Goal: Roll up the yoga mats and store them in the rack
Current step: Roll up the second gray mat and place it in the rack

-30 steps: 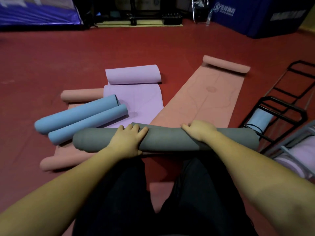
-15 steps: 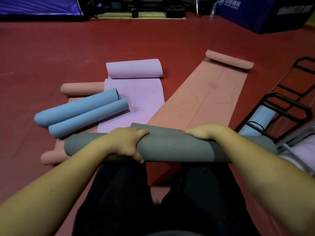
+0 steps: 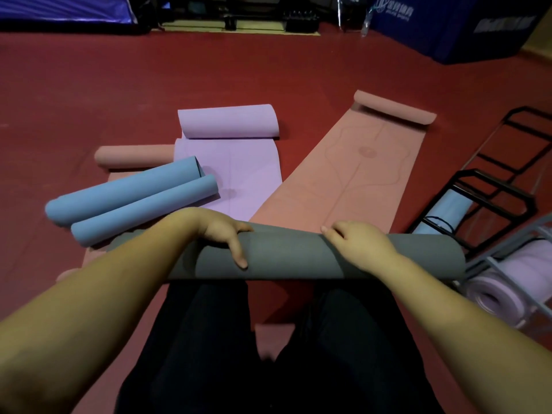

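A rolled grey yoga mat (image 3: 286,258) lies crosswise just above my knees, held up by both hands. My left hand (image 3: 222,233) grips it from above, fingers curled over the far side and thumb down the near face. My right hand (image 3: 360,245) grips the roll further right, fingers wrapped over its top. Beyond it a pink mat (image 3: 352,174) lies mostly unrolled, and a purple mat (image 3: 230,162) is half rolled. A blue mat (image 3: 131,201) lies curled from both ends at the left. The black wire rack (image 3: 490,201) stands at the right.
A light blue roll (image 3: 448,210) sits in the black rack. A grey rack (image 3: 504,249) at the right edge holds a pale purple roll (image 3: 501,288). Another pink mat (image 3: 134,155) lies under the blue one. Blue pads (image 3: 448,22) line the far side of the red floor.
The grey roll has come up off the floor and toward me, shifting slightly right. Both hands have closed round it, the left thumb now down its near side.
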The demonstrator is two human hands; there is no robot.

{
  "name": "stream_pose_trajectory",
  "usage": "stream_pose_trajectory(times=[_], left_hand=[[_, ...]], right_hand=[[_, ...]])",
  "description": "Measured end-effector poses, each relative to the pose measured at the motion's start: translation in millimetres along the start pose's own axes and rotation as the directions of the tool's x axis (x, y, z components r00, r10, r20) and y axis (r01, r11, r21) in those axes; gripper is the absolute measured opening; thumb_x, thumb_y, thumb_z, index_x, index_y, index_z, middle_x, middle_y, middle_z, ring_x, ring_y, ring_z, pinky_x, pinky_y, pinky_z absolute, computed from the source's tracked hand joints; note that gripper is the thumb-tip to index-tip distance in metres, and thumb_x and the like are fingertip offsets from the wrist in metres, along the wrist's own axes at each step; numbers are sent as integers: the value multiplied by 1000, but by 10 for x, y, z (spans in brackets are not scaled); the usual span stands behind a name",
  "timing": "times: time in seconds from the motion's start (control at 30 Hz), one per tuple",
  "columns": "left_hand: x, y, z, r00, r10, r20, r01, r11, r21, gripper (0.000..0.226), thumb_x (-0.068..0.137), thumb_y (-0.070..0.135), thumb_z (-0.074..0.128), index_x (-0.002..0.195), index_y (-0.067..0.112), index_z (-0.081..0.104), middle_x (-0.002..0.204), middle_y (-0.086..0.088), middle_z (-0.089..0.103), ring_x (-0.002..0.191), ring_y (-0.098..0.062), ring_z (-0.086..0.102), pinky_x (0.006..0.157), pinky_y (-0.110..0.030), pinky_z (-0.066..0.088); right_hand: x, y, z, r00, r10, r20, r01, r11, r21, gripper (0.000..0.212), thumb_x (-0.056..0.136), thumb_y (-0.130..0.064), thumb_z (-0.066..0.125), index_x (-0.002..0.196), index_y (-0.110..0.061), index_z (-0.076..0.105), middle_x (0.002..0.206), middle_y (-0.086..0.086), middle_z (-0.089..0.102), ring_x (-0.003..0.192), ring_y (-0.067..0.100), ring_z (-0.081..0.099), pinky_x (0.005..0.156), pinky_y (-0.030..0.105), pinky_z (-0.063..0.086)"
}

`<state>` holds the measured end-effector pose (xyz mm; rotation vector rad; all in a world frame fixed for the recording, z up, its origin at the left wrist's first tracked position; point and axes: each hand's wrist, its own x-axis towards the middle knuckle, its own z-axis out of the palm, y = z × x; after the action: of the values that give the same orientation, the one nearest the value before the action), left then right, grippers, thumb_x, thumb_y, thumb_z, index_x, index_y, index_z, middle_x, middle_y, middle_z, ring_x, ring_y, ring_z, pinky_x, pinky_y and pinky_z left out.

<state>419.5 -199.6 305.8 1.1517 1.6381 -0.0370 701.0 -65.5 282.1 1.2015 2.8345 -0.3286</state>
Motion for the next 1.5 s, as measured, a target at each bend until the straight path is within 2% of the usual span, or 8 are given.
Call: stream_pose_trajectory(times=[0.17, 0.33, 0.5, 0.67, 0.8, 0.9, 1.0, 1.5], left_hand=[[82, -23, -95, 988, -17, 151, 47, 980, -196, 67, 62, 14, 87, 121, 32, 60, 116, -10, 72, 107, -35, 68, 99, -51, 51], [124, -17, -114, 983, -26, 179, 72, 963, -259, 56, 67, 13, 83, 117, 30, 65, 115, -14, 71, 107, -37, 67, 99, -51, 51], [63, -19, -85, 994, 36, -104, -46, 995, -92, 85, 50, 44, 85, 129, 29, 59, 123, 4, 65, 110, -17, 63, 94, -30, 48], [-47, -185, 170, 764, 323, -558, -125, 923, 363, 76, 57, 79, 53, 115, 31, 62, 110, 11, 55, 103, -11, 47, 91, -32, 41], [27, -390, 705, 533, 527, -662, 135, 719, 682, 95, 63, 84, 50, 127, 15, 58, 121, -7, 57, 107, -30, 55, 92, -51, 45], [123, -423, 857, 562, 480, -673, 312, 631, 710, 121, 41, 79, 74, 136, 9, 49, 129, -18, 56, 111, -39, 55, 94, -62, 42], [140, -359, 785, 568, 438, -696, 364, 625, 690, 113, 48, 69, 79, 138, 13, 39, 120, -19, 58, 100, -38, 56, 88, -55, 44], [-568, -8, 574, 724, 356, -590, 211, 701, 682, 88, 57, 80, 62, 128, 34, 40, 115, 7, 57, 107, -21, 55, 82, -37, 45]], right_hand=[[-132, -23, 150, 997, -5, -83, -1, 997, -77, 75, 89, -72, 19, 131, -24, 57, 130, 0, 61, 119, 25, 52, 100, 37, 36], [-163, 51, 299, 979, 1, -205, -24, 994, -109, 78, 85, -71, 18, 127, -21, 61, 118, 2, 67, 110, 27, 58, 96, 37, 38], [-21, 18, 283, 979, 44, -200, -61, 995, -77, 81, 83, -69, 14, 125, -19, 61, 115, 2, 68, 107, 27, 59, 92, 37, 40], [86, 31, 250, 983, 55, -173, -68, 995, -73, 59, 94, -65, 30, 113, -18, 60, 102, 6, 70, 98, 30, 61, 78, 36, 39], [206, 40, 221, 991, 79, -111, -85, 995, -51, 52, 93, -67, 30, 92, -21, 55, 91, 5, 68, 89, 31, 62, 69, 37, 43], [257, 18, 214, 994, 83, -74, -87, 995, -43, 55, 90, -71, 26, 84, -24, 54, 89, 5, 68, 87, 31, 62, 69, 36, 44], [304, -12, 150, 994, 103, -22, -104, 994, -37, 57, 93, -69, 26, 88, -23, 59, 94, 5, 68, 90, 30, 61, 69, 35, 42], [225, -86, -453, 959, 98, 267, -103, 995, 6, 70, 98, -65, 24, 134, -16, 59, 141, 12, 54, 127, 30, 50, 102, 39, 38]])
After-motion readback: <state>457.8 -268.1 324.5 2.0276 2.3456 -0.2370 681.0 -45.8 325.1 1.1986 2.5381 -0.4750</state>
